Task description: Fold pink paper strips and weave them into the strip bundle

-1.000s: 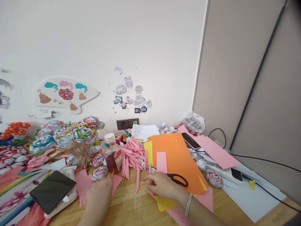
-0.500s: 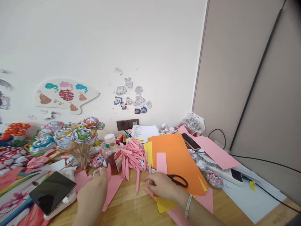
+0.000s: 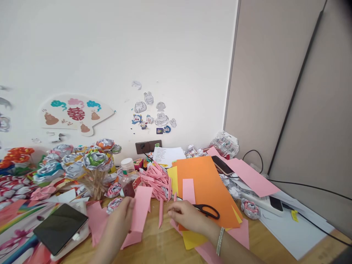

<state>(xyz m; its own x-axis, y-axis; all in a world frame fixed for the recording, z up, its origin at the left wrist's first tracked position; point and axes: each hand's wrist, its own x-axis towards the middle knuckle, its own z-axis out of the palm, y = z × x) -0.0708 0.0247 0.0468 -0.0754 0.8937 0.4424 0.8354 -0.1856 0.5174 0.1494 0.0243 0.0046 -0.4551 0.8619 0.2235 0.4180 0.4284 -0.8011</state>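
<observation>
My left hand (image 3: 122,216) is closed on a sheet of pink paper (image 3: 141,207), held upright above other pink pieces on the table. A little to the right, my right hand (image 3: 184,216) has its fingers curled together over the paper stack; what they hold, if anything, is hidden. Black-handled scissors (image 3: 210,211) lie partly beneath that hand on orange paper (image 3: 200,168). Beyond the hands rises a heap of folded pink paper strips (image 3: 156,179), with one strip (image 3: 161,212) pointing toward me.
At left are a dark-screened device (image 3: 60,227) and a bunch of paper flowers (image 3: 96,161). An open bottle (image 3: 127,179) stands behind my left hand. A phone (image 3: 222,165), a power strip (image 3: 264,203), cables and white sheets (image 3: 297,227) lie at right.
My left hand has shifted right and raised a pink sheet from the table, where it had been reaching near the bottle. My right hand has hardly moved.
</observation>
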